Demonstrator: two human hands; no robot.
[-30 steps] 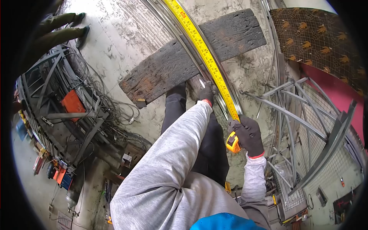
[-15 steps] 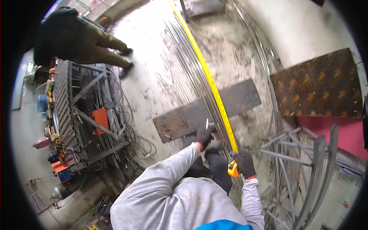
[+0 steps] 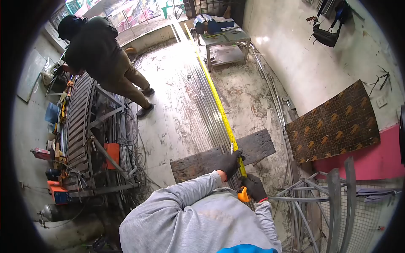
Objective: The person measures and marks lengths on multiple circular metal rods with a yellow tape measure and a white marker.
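My right hand [image 3: 254,188], in a dark glove, is closed round the orange case of a tape measure [image 3: 244,195]. The tape's yellow blade [image 3: 220,109] runs out from it to the far end of the floor. It lies along a bundle of long, thin metal bars [image 3: 203,101]. My left hand [image 3: 229,163], also gloved, is closed on a thin white pen-like stick [image 3: 232,147] that points upward beside the blade. That hand is right at the blade's near part, over the bars. Beneath the bars lies a dark, worn wooden plank [image 3: 257,146].
At left another person [image 3: 105,55] stands by a slatted metal workbench [image 3: 80,135] with tools and cables. A small metal table [image 3: 223,40] stands at the far end. On the right are a patterned board [image 3: 337,122] and a grey metal frame [image 3: 333,202].
My left hand has moved right to the tape blade with the white stick. The view has tilted up, bringing the far table and window side into sight.
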